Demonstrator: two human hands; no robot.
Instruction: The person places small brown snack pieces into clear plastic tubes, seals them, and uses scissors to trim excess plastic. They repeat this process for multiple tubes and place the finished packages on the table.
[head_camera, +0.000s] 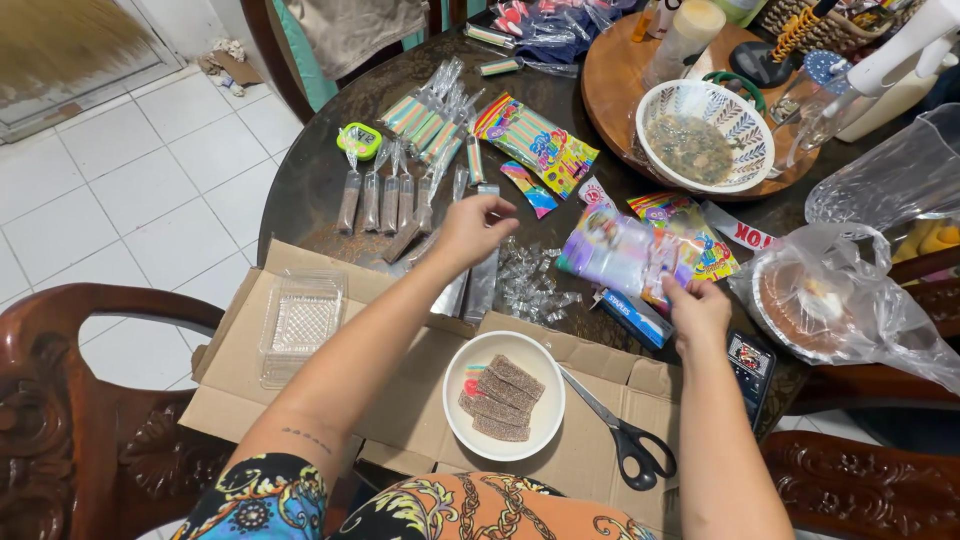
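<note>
We look down on a round dark table (300, 190) crowded with sweets and packing bits. Across its near edge lies a flattened cardboard sheet (400, 400), and on that sheet we see a clear plastic tray (300, 322) to the left, a white bowl (460, 420) of sugared candy strips (505, 395) in the middle, and black-handled scissors (620, 430) just right of the bowl. Farther back sits a round wooden tray (610, 90) carrying a patterned bowl (745, 120). To the right a foil dish wrapped in a plastic bag (850, 300) rests at the table edge.

Our left hand (475, 228) reaches to the middle of the table, its fingers curled down over the top of a long clear sleeve (482, 280); they seem to pinch it, though we cannot tell how firmly. Rows of filled candy sleeves (385, 200) lie just left of that hand, and a heap of small clear wrappers (530, 280) lies just right of it.

Our right hand (697, 312) is closed on the lower edge of a colourful candy bag (620, 250), thumb and fingers pinching it. A blue staple box (632, 318) lies just beside that hand, and a small green tape dispenser (360, 140) sits beyond the sleeves.
</note>
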